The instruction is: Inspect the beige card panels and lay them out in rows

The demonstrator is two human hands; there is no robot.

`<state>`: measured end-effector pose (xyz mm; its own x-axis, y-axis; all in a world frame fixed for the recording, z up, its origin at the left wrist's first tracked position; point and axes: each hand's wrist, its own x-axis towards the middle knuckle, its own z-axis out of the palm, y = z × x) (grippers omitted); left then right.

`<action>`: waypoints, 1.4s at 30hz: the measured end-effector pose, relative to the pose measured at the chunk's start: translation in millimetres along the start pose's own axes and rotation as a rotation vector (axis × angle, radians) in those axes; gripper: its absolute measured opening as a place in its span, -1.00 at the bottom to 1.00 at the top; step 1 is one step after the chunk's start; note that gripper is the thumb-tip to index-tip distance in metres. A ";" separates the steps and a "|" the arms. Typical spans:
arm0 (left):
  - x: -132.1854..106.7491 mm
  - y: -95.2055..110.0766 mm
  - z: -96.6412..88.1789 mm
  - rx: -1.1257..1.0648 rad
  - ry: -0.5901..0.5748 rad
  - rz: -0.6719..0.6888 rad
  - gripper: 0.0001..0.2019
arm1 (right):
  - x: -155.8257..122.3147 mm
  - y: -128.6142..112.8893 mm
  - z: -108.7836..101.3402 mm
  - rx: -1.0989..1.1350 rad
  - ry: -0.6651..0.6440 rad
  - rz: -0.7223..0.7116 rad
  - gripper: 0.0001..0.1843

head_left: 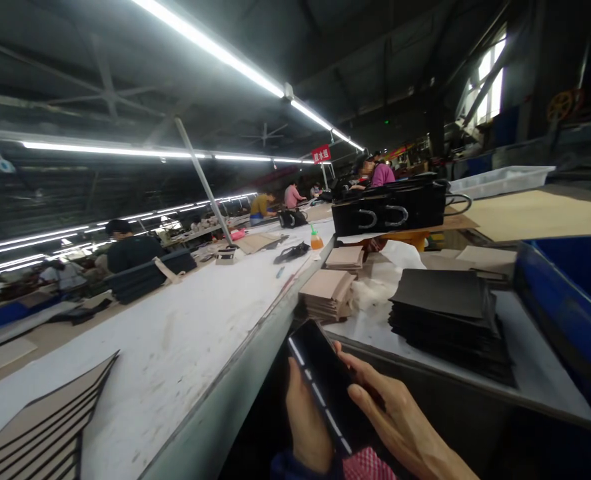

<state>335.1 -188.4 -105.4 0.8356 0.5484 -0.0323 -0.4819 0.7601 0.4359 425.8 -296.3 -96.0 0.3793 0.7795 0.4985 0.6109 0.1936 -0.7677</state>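
A black smartphone point(328, 387) is tilted in front of me, its dark glossy screen reflecting the overhead lights. My left hand point(308, 420) is closed around its left side from below, with the thumb along the edge. On the right edge, my right hand point(400, 407) grips it too, thumb near the front and fingers partly behind. Beyond the phone are a stack of beige pieces point(328, 287) and a stack of black sheets point(440, 297) on the side table.
The long white worktable point(190, 327) runs away on the left, with black-edged beige panels point(50, 420) at its near end. A glue bottle point(316, 239) and black bags point(390, 210) stand farther off. A blue bin point(565, 293) is at right. Several people work in the distance.
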 end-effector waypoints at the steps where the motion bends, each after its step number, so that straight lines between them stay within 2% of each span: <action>1: -1.1 -0.1 2.4 0.000 0.031 0.004 -0.51 | 0.0 1.1 0.5 0.005 0.013 -0.001 -0.50; 7: -5.4 2.9 13.5 0.012 0.059 -0.018 -0.46 | -1.2 12.2 5.1 0.045 0.089 0.035 -0.53; 14: -9.3 3.6 28.3 0.021 0.103 0.021 -0.39 | 0.4 21.6 7.0 0.091 0.082 0.078 -0.55; 21: -8.8 2.5 25.3 0.026 0.086 0.044 -0.41 | 2.5 21.2 7.0 0.090 0.061 0.079 -0.54; 30: -12.8 4.6 26.3 0.032 0.055 0.002 -0.38 | -1.3 21.5 11.8 0.052 0.206 0.037 -0.58; 42: -17.1 6.0 31.1 0.018 0.072 -0.007 -0.38 | -5.4 23.8 16.7 0.102 0.179 0.073 -0.57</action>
<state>326.1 -204.1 -74.2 0.8178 0.5668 -0.0996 -0.4703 0.7580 0.4520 426.7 -285.9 -123.7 0.5426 0.6775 0.4966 0.5073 0.2069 -0.8366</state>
